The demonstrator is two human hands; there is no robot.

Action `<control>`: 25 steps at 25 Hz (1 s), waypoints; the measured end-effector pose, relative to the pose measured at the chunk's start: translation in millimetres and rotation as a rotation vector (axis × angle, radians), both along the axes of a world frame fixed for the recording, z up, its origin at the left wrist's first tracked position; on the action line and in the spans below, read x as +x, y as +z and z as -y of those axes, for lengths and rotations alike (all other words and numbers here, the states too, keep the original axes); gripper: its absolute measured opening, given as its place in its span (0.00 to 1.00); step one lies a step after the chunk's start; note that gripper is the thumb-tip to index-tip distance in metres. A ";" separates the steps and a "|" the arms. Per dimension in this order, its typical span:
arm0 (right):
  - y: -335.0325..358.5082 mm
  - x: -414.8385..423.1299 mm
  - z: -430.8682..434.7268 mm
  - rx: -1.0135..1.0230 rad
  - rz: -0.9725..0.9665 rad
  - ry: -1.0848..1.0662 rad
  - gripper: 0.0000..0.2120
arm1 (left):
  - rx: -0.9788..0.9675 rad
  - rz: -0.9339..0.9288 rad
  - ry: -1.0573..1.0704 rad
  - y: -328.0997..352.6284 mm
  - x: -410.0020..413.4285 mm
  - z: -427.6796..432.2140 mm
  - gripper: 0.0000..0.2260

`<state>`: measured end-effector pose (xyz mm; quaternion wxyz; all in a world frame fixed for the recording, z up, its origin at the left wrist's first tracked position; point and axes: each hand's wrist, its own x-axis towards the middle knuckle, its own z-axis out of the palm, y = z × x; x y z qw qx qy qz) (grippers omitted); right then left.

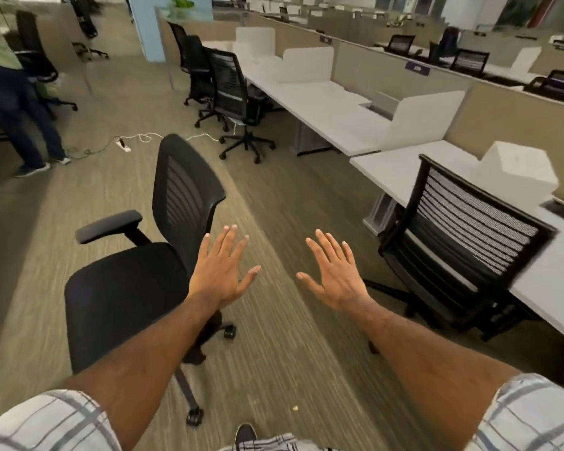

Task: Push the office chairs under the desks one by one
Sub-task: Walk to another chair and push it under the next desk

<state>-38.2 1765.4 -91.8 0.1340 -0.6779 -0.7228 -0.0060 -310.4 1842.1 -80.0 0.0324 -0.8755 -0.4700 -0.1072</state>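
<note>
1. Carpeted office floor runs between rows of white desks point(332, 102) on the right and beige partitions behind them.
2. Our left hand point(220, 268) and right hand point(334, 271) are both held out flat with fingers spread, gripping nothing and touching nothing.
3. One loose chair point(137, 265) stands near left in the aisle, well apart from any desk, its back turned toward the far end.
4. A second chair point(463, 245) on the near right is already partly under its desk.
5. Two more chairs point(235, 99) stand farther off beside the long desk, not fully tucked in.
6. We judge the loose chair is next; we have no hold on it yet.
7. Risks: its armrest point(109, 224) could catch the desk edge if we push it in at an angle.
8. A white power strip and cable point(124, 143) lie on the floor ahead; casters could snag there.
9. A person point(20, 102) stands far left, so a hard shove could roll the chair their way.
</note>
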 end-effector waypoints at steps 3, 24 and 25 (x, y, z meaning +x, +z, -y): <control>12.1 7.3 -83.7 0.030 0.012 0.029 0.38 | 0.027 0.002 0.053 10.9 0.0 -75.6 0.37; 37.7 -45.0 -517.8 -0.003 -0.015 0.928 0.41 | -0.014 0.178 0.982 46.7 52.3 -259.2 0.39; 39.4 -58.7 -531.9 0.001 -0.014 0.969 0.42 | -0.020 0.186 1.019 48.2 54.4 -265.3 0.39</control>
